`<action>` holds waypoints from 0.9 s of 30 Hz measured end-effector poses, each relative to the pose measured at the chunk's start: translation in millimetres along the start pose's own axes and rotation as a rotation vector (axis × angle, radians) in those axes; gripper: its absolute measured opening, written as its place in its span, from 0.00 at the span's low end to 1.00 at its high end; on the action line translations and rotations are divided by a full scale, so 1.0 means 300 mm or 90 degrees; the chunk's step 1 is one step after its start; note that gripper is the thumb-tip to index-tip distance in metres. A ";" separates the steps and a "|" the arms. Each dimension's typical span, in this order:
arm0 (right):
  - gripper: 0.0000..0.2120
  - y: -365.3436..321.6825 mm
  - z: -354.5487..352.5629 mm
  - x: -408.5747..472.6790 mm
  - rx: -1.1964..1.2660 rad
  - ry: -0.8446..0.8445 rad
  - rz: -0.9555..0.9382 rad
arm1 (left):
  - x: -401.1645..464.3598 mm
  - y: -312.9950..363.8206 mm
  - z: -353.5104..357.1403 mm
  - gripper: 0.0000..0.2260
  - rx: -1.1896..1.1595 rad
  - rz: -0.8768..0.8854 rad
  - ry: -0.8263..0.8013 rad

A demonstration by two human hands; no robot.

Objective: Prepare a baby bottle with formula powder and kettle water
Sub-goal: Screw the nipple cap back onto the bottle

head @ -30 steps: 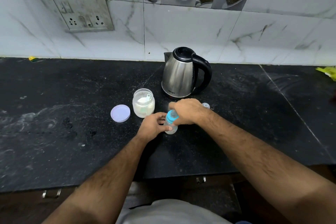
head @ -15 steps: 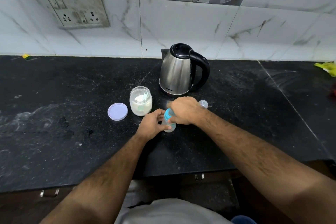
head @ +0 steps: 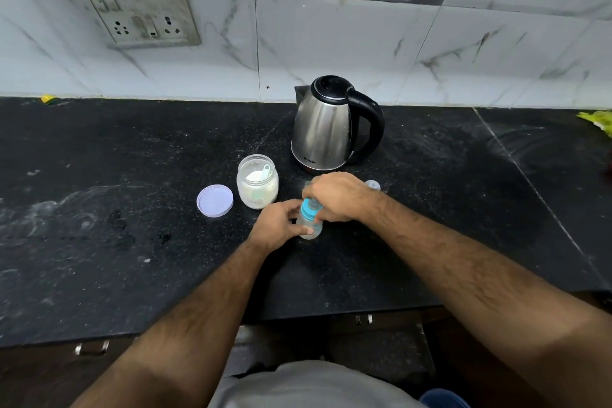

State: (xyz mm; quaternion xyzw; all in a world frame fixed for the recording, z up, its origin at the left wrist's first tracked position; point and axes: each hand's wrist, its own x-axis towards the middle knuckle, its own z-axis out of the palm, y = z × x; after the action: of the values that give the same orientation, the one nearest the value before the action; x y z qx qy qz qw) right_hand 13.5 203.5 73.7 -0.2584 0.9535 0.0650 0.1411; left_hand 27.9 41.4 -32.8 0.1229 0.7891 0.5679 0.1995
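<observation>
A small clear baby bottle [head: 310,228] with a blue collar stands on the black counter [head: 99,209], in front of the steel kettle [head: 326,127]. My left hand [head: 276,225] wraps around the bottle's body. My right hand [head: 334,197] grips the blue collar from above and hides the teat. An open jar of white formula powder [head: 257,181] with a scoop inside stands just left of the bottle. Its lilac lid [head: 215,200] lies flat further left. The clear bottle cap [head: 372,184] peeks out behind my right wrist.
A tiled wall with a switch and socket plate [head: 132,10] rises behind the counter. Something yellow-green [head: 599,121] lies at the far right edge. White smears mark the counter's left part. Drawer handles [head: 92,348] show below the front edge.
Both hands stay on the bottle in the same spot. The camera has tilted a little, so everything sits slightly lower and left in view.
</observation>
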 end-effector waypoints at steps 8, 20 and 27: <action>0.16 -0.033 0.040 -0.015 0.094 0.059 0.104 | -0.007 -0.029 0.019 0.21 -0.003 0.018 0.040; 0.25 -0.012 -0.012 -0.029 0.001 -0.015 0.034 | 0.004 -0.027 0.007 0.24 0.098 0.021 0.023; 0.17 -0.011 -0.029 -0.015 -0.008 -0.024 -0.016 | 0.011 -0.034 0.019 0.25 0.095 0.017 0.034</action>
State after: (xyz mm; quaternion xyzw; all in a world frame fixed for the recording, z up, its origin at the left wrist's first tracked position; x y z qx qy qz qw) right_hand 17.1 201.1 83.1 -0.2701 0.9468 0.0743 0.1582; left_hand 27.7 44.3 -44.6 0.1326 0.8326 0.5131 0.1609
